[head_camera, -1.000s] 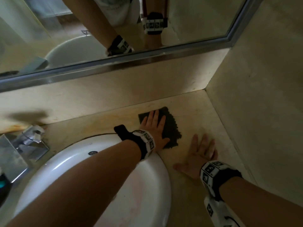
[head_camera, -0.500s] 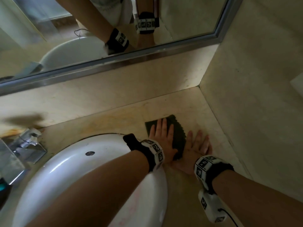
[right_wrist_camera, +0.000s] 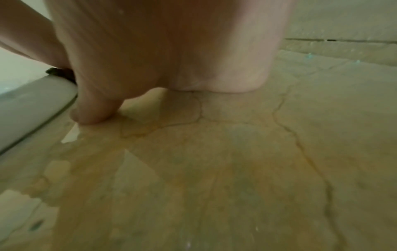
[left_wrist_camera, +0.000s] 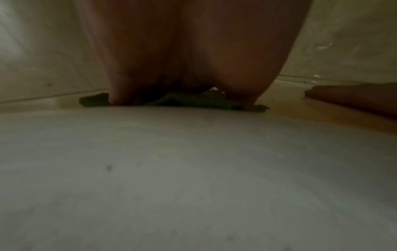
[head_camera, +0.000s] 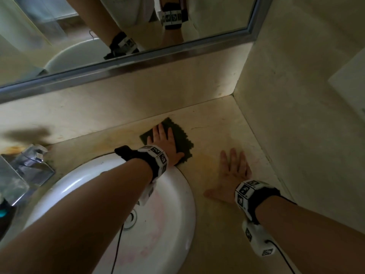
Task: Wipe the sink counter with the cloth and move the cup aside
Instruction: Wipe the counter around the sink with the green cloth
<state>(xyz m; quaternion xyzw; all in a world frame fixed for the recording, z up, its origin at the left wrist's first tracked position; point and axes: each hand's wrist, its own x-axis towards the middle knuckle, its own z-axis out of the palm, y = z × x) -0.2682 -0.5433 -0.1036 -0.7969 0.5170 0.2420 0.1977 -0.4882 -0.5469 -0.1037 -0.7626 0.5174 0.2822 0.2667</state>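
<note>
A dark green cloth (head_camera: 180, 135) lies flat on the beige stone counter (head_camera: 213, 123), close to the back wall and just right of the white sink (head_camera: 173, 204). My left hand (head_camera: 163, 142) presses on it with straight fingers; the left wrist view shows the palm (left_wrist_camera: 189, 51) down on the cloth (left_wrist_camera: 193, 101). My right hand (head_camera: 233, 171) rests flat on the bare counter to the cloth's right, fingers spread, thumb (right_wrist_camera: 94, 110) on the stone (right_wrist_camera: 214, 161). No cup is in view.
A chrome tap (head_camera: 29, 163) stands at the sink's left. A mirror (head_camera: 118, 26) runs along the back wall and a stone side wall (head_camera: 296, 115) closes the counter on the right. A dark object with a teal mark (head_camera: 3, 212) sits at the far left edge.
My left hand has slid the cloth away from me, toward the back wall. My right hand, close beside the cloth half a second ago, now lies apart from it, lower right.
</note>
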